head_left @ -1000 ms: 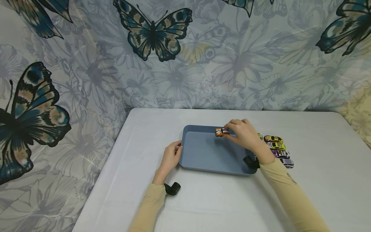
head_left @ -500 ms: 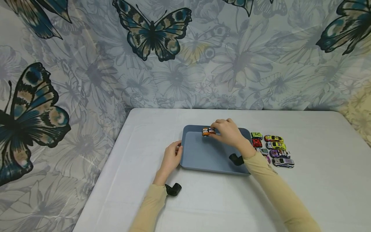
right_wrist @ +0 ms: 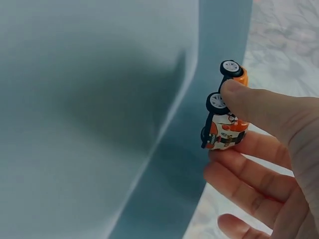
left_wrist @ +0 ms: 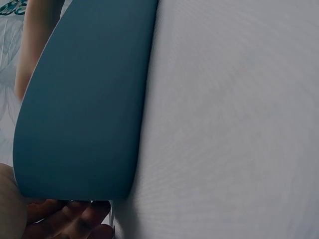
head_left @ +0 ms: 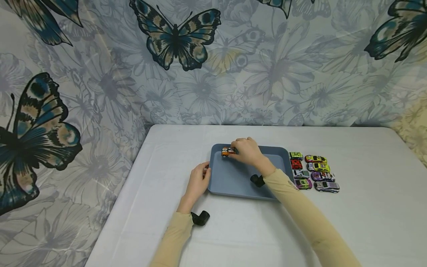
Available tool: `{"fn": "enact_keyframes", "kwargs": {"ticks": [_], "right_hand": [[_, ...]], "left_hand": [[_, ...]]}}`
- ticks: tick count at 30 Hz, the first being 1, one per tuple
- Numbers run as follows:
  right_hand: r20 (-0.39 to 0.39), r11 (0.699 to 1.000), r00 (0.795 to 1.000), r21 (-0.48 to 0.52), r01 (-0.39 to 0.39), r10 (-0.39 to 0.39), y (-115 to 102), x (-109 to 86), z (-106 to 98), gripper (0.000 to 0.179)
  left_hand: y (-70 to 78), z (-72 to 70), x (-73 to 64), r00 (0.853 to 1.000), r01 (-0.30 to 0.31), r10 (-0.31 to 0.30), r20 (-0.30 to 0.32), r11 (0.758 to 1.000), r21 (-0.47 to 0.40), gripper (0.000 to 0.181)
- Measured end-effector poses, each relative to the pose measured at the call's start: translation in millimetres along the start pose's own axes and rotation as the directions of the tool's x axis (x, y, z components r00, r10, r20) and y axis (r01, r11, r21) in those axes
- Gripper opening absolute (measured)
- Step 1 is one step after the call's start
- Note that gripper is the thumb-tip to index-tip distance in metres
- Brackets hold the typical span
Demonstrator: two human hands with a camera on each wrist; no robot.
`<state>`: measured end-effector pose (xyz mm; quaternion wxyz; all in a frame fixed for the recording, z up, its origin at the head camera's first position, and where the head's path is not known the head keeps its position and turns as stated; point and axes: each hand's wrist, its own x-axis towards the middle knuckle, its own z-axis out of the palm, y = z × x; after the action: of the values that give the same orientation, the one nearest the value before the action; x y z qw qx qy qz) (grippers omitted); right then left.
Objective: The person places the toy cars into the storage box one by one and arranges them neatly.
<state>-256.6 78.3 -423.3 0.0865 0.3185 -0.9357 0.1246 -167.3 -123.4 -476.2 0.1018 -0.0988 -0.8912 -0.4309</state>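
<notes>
An orange toy car [head_left: 228,152] with white and black markings is pinched between the thumb and fingers of my right hand [head_left: 247,151], over the far left corner of the blue-grey tray [head_left: 247,178]. The right wrist view shows the same toy car [right_wrist: 227,112] side-on, its wheels facing the tray's inside, the thumb across it near a wheel. My left hand [head_left: 199,178] is at the tray's left edge. In the left wrist view its fingers [left_wrist: 75,219] are bent beside the tray's outer wall [left_wrist: 84,124], the thumb at the rim; how firmly they hold cannot be seen.
Right of the tray, several toy cars stand in two columns on the white table, among them a red car [head_left: 296,164], a purple car [head_left: 323,176] and a silver car [head_left: 327,186]. A butterfly-patterned cloth [head_left: 200,92] hangs behind the table.
My right hand has carried the orange toy car leftward across the tray to its far left corner. The cars at right have come out from behind the arm. The left hand stays put.
</notes>
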Motion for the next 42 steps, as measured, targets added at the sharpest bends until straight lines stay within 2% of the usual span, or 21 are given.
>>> {"fn": "enact_keyframes", "kwargs": {"ticks": [15,21,28,32,37,42], "right_hand": [[0.017,0.999,0.999,-0.045,-0.027,0.027,-8,13.5,24,0.027],[-0.009,0.997,0.999,-0.065,-0.032,0.031,-10,15.0,30,0.026],[-0.067,0.996,0.998,-0.093,0.004,-0.011,-12,12.4,35,0.025],[-0.099,0.991,0.995,-0.13,0.017,-0.03,-13,9.6,34,0.027],[-0.08,0.985,0.997,-0.17,0.008,-0.022,-14,5.1,28,0.035],[-0.122,0.994,0.993,-0.11,-0.011,-0.002,-8,-5.7,6,0.037]], "left_hand": [[0.4,-0.6,-0.8,1.0,-0.003,0.003,0.007,1.0,0.001,0.03],[0.3,-0.5,-0.4,1.0,0.002,-0.002,0.01,1.0,-0.007,0.03],[0.8,-1.5,0.1,1.0,0.008,-0.007,0.019,1.0,-0.017,0.03],[0.7,-1.2,0.0,1.0,0.007,-0.007,0.017,1.0,-0.013,0.03],[-0.1,-0.1,-0.8,1.0,0.001,-0.001,0.007,1.0,-0.002,0.03],[0.2,0.2,-1.0,1.0,-0.003,0.003,-0.003,1.0,-0.003,0.03]]}}
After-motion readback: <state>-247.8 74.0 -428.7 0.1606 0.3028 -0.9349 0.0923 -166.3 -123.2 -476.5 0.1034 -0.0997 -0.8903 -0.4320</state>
